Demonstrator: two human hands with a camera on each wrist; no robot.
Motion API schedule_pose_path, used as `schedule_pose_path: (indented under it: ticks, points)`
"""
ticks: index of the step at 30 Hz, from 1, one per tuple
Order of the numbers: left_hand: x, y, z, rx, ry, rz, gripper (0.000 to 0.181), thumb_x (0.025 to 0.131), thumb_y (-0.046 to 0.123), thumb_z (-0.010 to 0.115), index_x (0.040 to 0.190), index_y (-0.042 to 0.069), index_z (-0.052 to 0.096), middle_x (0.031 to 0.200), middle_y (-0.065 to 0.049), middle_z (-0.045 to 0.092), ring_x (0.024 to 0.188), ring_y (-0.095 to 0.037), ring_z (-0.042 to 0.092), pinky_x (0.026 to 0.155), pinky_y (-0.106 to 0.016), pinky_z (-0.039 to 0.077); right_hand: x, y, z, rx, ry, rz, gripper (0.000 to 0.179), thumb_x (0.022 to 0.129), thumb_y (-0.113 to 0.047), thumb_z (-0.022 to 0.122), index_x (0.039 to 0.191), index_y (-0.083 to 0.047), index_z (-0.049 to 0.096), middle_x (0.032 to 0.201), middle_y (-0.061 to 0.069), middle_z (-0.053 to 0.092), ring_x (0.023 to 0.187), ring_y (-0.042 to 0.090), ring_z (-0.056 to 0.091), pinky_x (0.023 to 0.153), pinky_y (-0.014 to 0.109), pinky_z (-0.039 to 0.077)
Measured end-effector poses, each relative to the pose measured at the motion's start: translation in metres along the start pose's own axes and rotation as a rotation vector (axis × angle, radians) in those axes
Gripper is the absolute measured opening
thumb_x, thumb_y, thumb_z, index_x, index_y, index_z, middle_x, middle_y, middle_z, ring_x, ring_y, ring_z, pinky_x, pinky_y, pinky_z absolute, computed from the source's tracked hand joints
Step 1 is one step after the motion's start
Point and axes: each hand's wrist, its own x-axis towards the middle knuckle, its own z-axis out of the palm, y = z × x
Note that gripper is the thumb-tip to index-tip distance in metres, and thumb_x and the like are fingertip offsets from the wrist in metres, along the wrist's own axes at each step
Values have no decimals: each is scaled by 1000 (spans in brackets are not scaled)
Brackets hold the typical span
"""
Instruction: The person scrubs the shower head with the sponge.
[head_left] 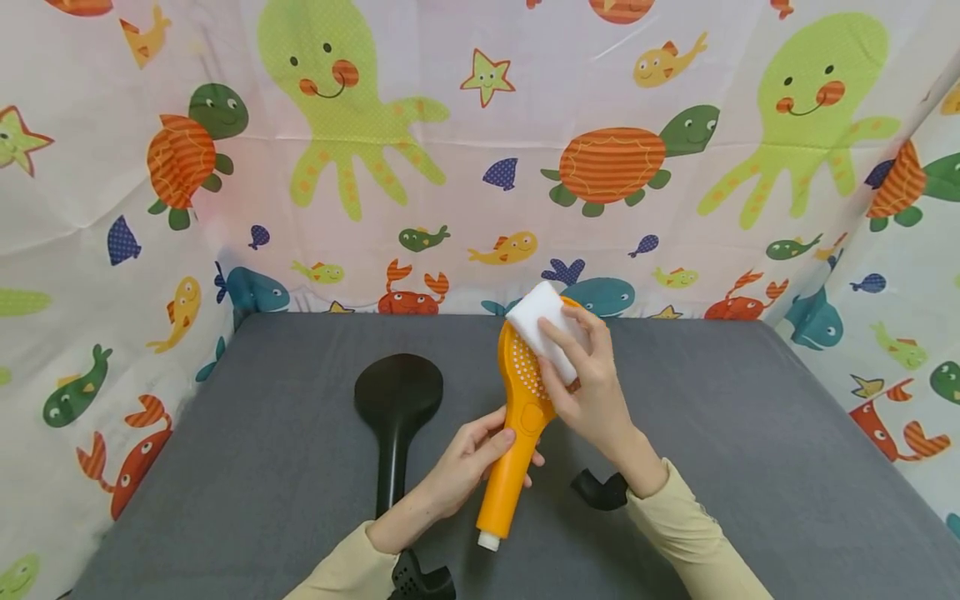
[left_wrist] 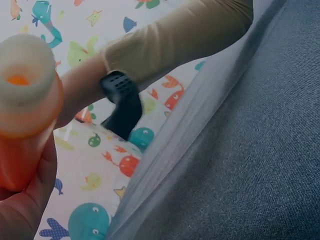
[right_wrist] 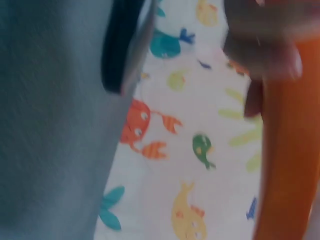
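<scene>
An orange shower head (head_left: pixel 517 442) with a white threaded end is held tilted over the grey table, its dotted spray face up. My left hand (head_left: pixel 468 462) grips its handle, thumb across the front and fingertips showing on the far side. In the left wrist view the hollow white end (left_wrist: pixel 25 70) of the handle points at the camera. With thumb and fingers my right hand (head_left: pixel 592 383) pinches a white sponge block (head_left: pixel 542 321) against the spray face, covering its upper right part. The right wrist view is blurred and shows the orange handle (right_wrist: pixel 287 150) at the right.
A black paddle-shaped object with a round head (head_left: pixel 399 392) lies left of my hands, its handle partly behind my left wrist. Black wrist mounts (head_left: pixel 600 490) sit at both forearms. A sea-animal printed curtain (head_left: pixel 450 167) surrounds the grey table (head_left: pixel 285 467).
</scene>
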Motion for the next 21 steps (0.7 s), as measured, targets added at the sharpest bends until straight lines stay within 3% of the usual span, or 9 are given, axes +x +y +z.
schedule_pose_path:
  ticks: [3, 5, 10, 13, 17, 21]
  points:
    - [0, -1, -1, 15, -2, -7, 41, 101, 16, 38, 137, -5, 34, 103, -36, 51, 80, -16, 63, 73, -29, 53, 5, 5, -1, -51, 54, 55, 45, 78, 2, 66, 122, -4, 58, 133, 23, 36, 119, 36, 36, 81, 55, 47]
    - [0, -2, -2, 16, -1, -7, 41, 101, 16, 38, 137, -5, 34, 103, -32, 53, 81, -16, 63, 73, -29, 53, 5, 4, 0, -48, 38, 43, 46, 78, 3, 66, 123, -4, 57, 133, 24, 36, 120, 37, 36, 81, 55, 47]
    - [-1, -4, -5, 20, 14, 6, 40, 101, 14, 36, 136, -6, 34, 105, -17, 56, 86, -16, 62, 73, -29, 53, -5, -6, 6, 40, -107, -77, 37, 88, -20, 59, 123, -7, 58, 132, 23, 38, 118, 36, 38, 82, 52, 48]
    - [0, -4, -6, 35, 20, 9, 39, 102, 13, 36, 136, -6, 34, 105, -23, 55, 85, -16, 62, 73, -29, 53, -5, -6, 6, 44, -124, -86, 37, 92, -29, 54, 123, -9, 58, 132, 22, 39, 117, 35, 39, 82, 51, 48]
    - [1, -2, -6, 52, 8, 2, 40, 102, 15, 36, 137, -5, 33, 106, -37, 50, 83, -16, 62, 74, -29, 53, 3, 5, 2, -19, -34, -19, 39, 86, -18, 62, 123, -6, 57, 132, 24, 37, 119, 37, 37, 81, 52, 48]
    - [1, -1, -7, 56, 4, 1, 41, 102, 15, 37, 138, -4, 34, 106, -41, 48, 82, -16, 62, 74, -29, 53, 9, 13, -1, -94, 69, 59, 46, 79, -1, 67, 123, -4, 57, 132, 24, 36, 119, 36, 36, 78, 54, 49]
